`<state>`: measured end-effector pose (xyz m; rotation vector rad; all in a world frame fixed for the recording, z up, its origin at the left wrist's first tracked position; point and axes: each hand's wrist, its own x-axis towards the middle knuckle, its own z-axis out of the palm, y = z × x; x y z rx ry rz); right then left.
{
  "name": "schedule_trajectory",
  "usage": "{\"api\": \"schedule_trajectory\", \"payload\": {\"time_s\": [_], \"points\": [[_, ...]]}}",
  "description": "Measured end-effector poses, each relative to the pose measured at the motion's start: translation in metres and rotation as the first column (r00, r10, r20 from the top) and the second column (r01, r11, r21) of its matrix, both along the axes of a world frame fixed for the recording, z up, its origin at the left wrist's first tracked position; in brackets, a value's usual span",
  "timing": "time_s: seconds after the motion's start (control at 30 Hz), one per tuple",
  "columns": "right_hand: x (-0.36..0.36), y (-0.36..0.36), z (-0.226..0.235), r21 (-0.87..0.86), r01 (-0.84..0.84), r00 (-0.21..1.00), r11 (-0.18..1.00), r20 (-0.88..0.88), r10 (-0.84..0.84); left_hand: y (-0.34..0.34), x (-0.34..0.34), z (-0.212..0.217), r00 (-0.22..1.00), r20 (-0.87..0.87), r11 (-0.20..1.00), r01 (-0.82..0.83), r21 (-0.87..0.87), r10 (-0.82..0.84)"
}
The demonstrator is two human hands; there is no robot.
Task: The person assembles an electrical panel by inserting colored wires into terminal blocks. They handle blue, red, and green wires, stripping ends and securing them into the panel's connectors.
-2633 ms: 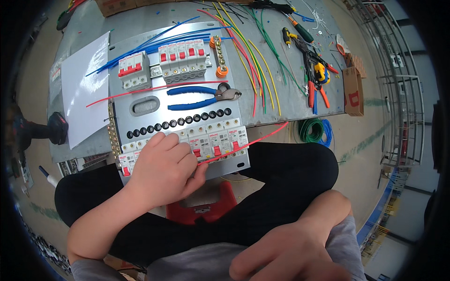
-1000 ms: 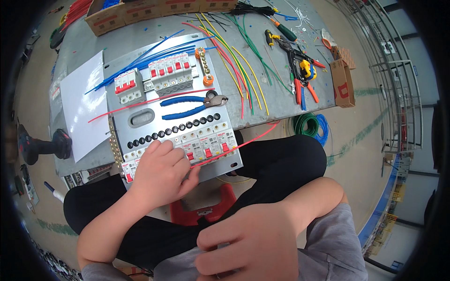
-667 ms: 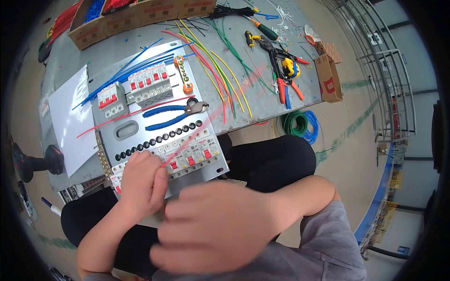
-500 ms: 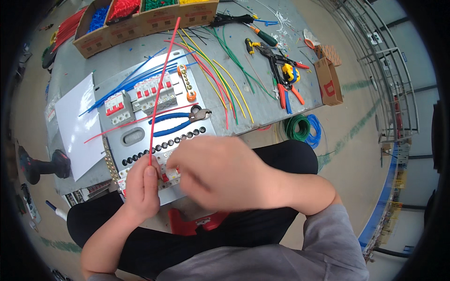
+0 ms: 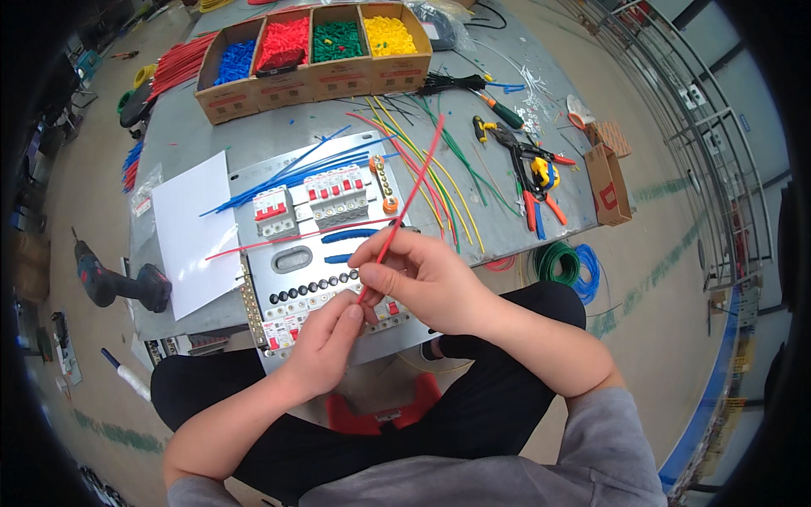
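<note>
A thin red wire slants up from my hands over a metal mounting plate. My left hand is closed on its lower end, thumb on top. Just above, my right hand pinches the same wire between thumb and fingers. Under the hands, the plate carries a row of small breakers, partly covered, and a line of round black parts. Farther up sit two breaker blocks, a smaller one and a wider one. Blue-handled cutters lie partly hidden behind my right hand.
Blue wires lie across the plate's top. A divided cardboard box holds coloured pieces at the back. Pliers and a small open carton lie right. White paper and a cordless drill are left.
My view has shifted, so the bench sits lower and more to the right. My right hand, blurred and apart from the wire before, now pinches it. The wire leans to the right.
</note>
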<state>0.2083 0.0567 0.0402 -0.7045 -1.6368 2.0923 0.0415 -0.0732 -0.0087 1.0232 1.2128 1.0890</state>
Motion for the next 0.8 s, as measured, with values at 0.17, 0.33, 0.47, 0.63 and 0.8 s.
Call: {"api": "schedule_trajectory", "payload": {"time_s": [0.17, 0.33, 0.47, 0.63, 0.8], "points": [[-0.002, 0.014, 0.006, -0.022, 0.103, 0.990, 0.994, -0.089, -0.105, -0.004, -0.009, -0.003, 0.988, 0.152, 0.996, 0.041, -0.081, -0.028], [0.004, 0.035, 0.005, 0.063, 0.164, 0.974, 0.984, -0.165, -0.152, 0.002, -0.008, 0.000, 0.990, 0.142, 0.990, 0.009, -0.140, 0.011], [0.002, 0.036, -0.004, 0.087, 0.256, 0.958, 0.963, -0.153, -0.241, 0.010, -0.012, -0.008, 1.000, 0.010, 0.992, -0.023, -0.122, 0.024], [0.003, 0.042, 0.003, 0.005, 0.253, 0.941, 0.967, -0.232, -0.245, 0.012, -0.018, -0.001, 0.995, -0.095, 0.997, -0.041, -0.071, 0.034], [0.007, 0.051, 0.002, 0.075, 0.279, 0.930, 0.957, -0.268, -0.250, 0.006, -0.017, 0.003, 0.964, -0.259, 0.998, -0.054, 0.041, 0.063]]}}
